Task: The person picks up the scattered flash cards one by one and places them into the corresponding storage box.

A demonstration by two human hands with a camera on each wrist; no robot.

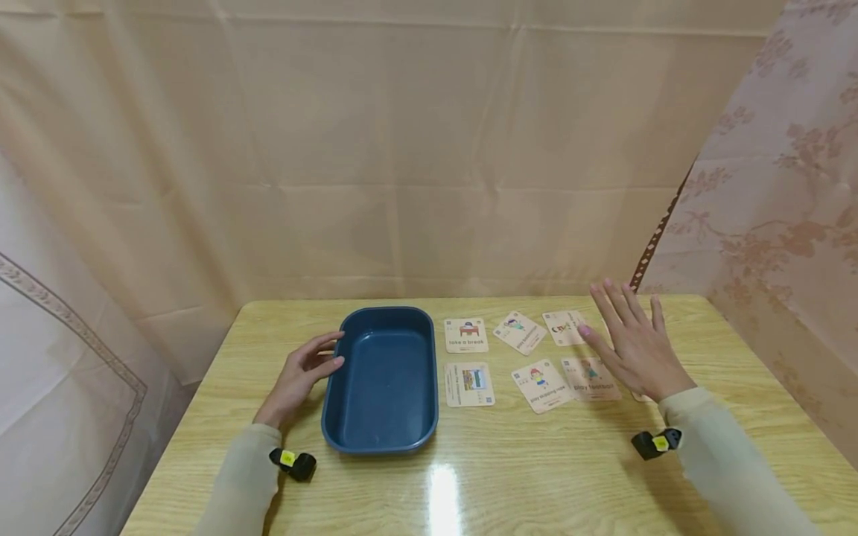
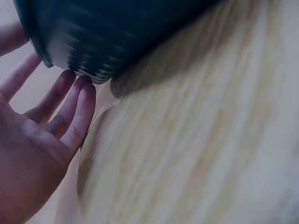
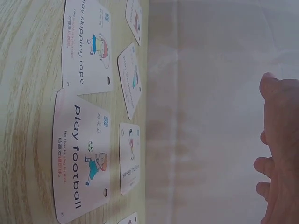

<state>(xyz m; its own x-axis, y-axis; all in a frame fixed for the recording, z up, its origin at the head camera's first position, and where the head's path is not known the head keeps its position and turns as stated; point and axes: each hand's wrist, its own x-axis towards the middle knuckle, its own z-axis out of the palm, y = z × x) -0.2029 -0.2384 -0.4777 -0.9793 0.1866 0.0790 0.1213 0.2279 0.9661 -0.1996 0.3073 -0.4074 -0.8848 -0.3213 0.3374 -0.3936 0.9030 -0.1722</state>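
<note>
left hand touching tray, right hand spread

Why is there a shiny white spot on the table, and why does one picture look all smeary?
Head view: a lamp's glare makes the white streak on the glossy table in front of the blue tray. Left wrist view: the tray and wood grain are smeared and out of focus beside the left hand. Right wrist view: the play football card reads sharp; the right hand looks soft.

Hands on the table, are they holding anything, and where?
Nothing is gripped. The left hand rests straight fingers against the blue tray at its left rim; the right hand hovers open above the cards.
</note>
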